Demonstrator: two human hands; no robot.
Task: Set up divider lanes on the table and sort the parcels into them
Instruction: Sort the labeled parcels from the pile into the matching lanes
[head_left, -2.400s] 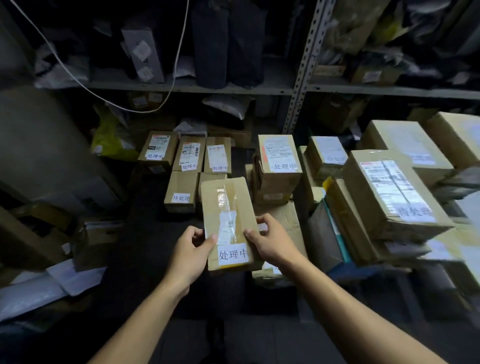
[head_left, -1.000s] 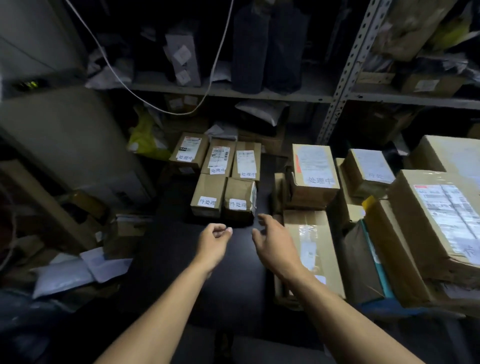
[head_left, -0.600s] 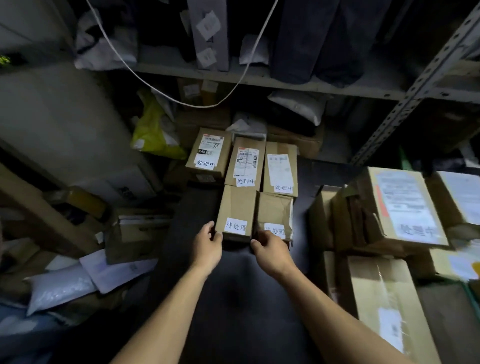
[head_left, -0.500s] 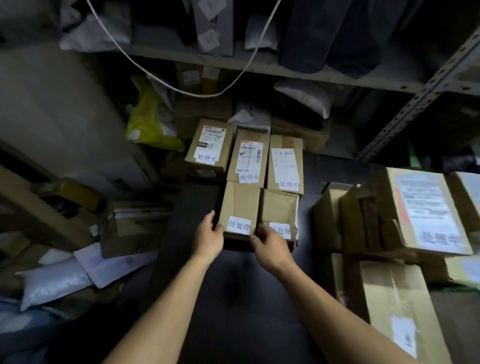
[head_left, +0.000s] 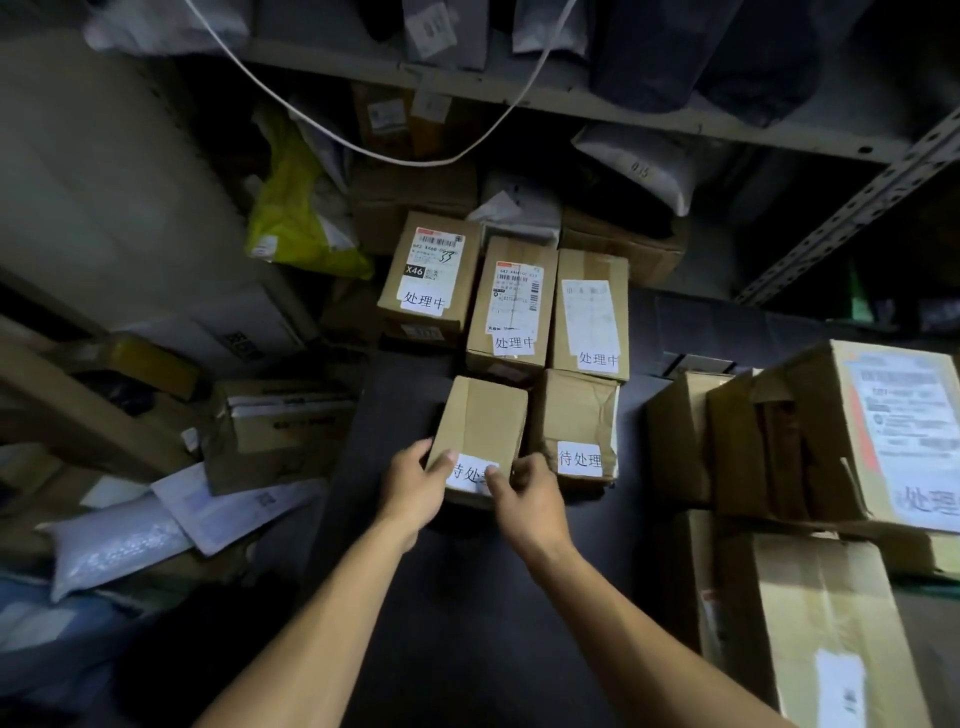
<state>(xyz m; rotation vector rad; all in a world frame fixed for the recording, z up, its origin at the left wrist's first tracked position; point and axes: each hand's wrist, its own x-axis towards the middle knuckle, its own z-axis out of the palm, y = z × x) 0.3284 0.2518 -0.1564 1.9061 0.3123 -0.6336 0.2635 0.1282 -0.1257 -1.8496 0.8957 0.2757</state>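
A small cardboard parcel (head_left: 480, 426) with a white label lies on the dark table (head_left: 467, 597). My left hand (head_left: 415, 480) grips its near left corner, thumb on top. My right hand (head_left: 527, 496) pinches its near right edge, covering part of the label. Right beside it sits a crumpled parcel (head_left: 576, 421) with a similar white label. Behind them stand three labelled parcels in a row: left (head_left: 431, 275), middle (head_left: 511, 306) and right (head_left: 589, 312).
Larger boxes (head_left: 852, 441) are stacked at the right, with a long box (head_left: 810, 623) in front of them. Loose boxes and mailer bags (head_left: 114, 540) lie at the left. A yellow bag (head_left: 301, 218) and a metal shelf (head_left: 571, 98) stand behind.
The long taped parcel I held went down at the right. Both hands moved forward to the small front-left parcel and took hold of its near end; the view shifted left.
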